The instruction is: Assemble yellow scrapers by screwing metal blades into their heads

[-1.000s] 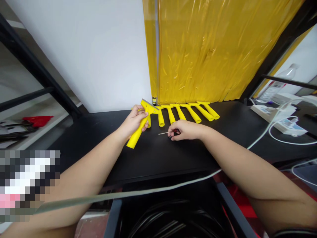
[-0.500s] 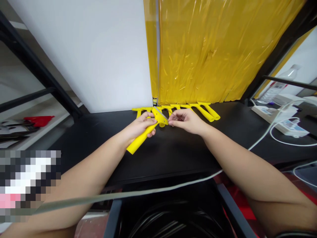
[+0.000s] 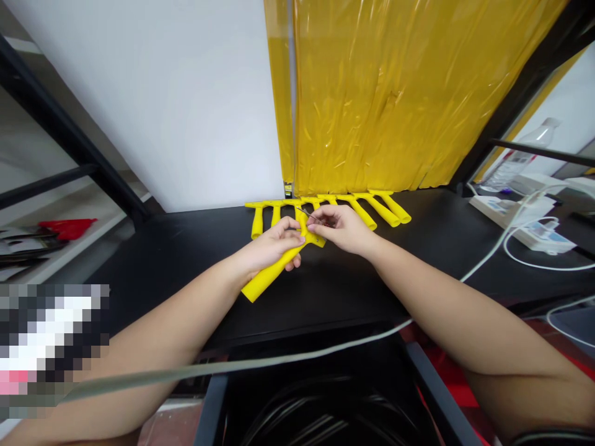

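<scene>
My left hand (image 3: 279, 243) is closed around the handle of a yellow scraper (image 3: 266, 277). The handle's open end points down toward me, and its wide head, with small screws in it, faces away to the right. At the head, my right hand (image 3: 338, 228) pinches a thin dark metal strip (image 3: 310, 214) that slants up to the left. The fingers partly cover the head, so I cannot tell whether the strip touches it. Behind both hands, several more yellow scrapers (image 3: 363, 214) lie in a row on the black tabletop (image 3: 353, 288), against the back panels.
A white panel (image 3: 186, 105) and a yellow film-covered panel (image 3: 367, 93) stand behind. At right are a white power strip (image 3: 520, 226), cables and a clear bottle (image 3: 523, 158). A pale cable (image 3: 288, 356) crosses in front of an open drawer (image 3: 211, 409).
The metal strip, which lay along the scraper's head edge, now sits between my right fingers at a different angle. The scraper has turned and shifted slightly right and toward me.
</scene>
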`<state>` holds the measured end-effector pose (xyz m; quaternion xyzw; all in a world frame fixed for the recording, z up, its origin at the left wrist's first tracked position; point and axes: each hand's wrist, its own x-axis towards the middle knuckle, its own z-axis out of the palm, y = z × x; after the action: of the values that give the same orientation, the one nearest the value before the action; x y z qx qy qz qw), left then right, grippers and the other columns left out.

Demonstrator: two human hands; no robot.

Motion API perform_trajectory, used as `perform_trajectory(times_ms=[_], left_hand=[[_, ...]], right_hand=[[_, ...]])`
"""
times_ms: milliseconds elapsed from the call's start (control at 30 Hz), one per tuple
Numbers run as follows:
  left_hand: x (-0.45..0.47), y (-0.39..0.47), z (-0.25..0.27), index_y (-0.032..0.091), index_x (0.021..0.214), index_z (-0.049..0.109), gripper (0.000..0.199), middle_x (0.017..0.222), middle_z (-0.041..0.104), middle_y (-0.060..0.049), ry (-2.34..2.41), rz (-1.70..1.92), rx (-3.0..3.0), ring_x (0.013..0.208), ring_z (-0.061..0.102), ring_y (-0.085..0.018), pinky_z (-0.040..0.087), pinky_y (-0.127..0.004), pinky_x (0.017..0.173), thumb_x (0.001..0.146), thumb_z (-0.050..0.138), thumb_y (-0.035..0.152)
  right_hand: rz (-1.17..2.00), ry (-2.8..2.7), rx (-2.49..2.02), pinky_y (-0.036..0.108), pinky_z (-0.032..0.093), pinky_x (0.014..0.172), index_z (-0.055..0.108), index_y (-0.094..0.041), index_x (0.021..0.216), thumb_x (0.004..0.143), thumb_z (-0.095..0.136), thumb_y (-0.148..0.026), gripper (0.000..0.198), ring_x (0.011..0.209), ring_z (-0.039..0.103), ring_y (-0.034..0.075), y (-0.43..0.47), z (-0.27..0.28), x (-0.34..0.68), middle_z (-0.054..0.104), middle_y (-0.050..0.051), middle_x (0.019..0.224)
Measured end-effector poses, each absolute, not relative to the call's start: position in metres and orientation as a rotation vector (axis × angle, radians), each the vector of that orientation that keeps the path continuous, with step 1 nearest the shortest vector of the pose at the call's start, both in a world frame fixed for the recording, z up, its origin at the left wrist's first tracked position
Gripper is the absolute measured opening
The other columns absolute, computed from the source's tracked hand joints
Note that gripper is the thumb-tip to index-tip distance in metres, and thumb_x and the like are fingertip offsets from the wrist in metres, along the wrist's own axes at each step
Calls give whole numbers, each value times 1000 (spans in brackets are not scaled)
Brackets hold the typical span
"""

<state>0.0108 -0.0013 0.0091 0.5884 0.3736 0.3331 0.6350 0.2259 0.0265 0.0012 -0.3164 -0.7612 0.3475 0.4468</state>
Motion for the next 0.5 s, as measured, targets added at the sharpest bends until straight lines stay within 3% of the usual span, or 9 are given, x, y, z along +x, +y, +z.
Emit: perform_trajectory(times_ms=[200,500], left_hand=[[11,-3,10,23,107,45,37,80,59,5,859,731,1405,54,67,-13,48,-20,42,90,76,34],[8,-4,12,24,105,43,35,78,58,5,865,665,1418,53,67,-14,48,-21,42,91,73,34]], right_hand=[[777,-1951,-740,33,48,76,74,-19,89,85,75,-31,12,77,58,16,29,0,229,67,3,88],[958,-1877,-679,31,47,77,64,-20,88,78,83,-40,29,77,52,15,31,-3,228,58,0,85]])
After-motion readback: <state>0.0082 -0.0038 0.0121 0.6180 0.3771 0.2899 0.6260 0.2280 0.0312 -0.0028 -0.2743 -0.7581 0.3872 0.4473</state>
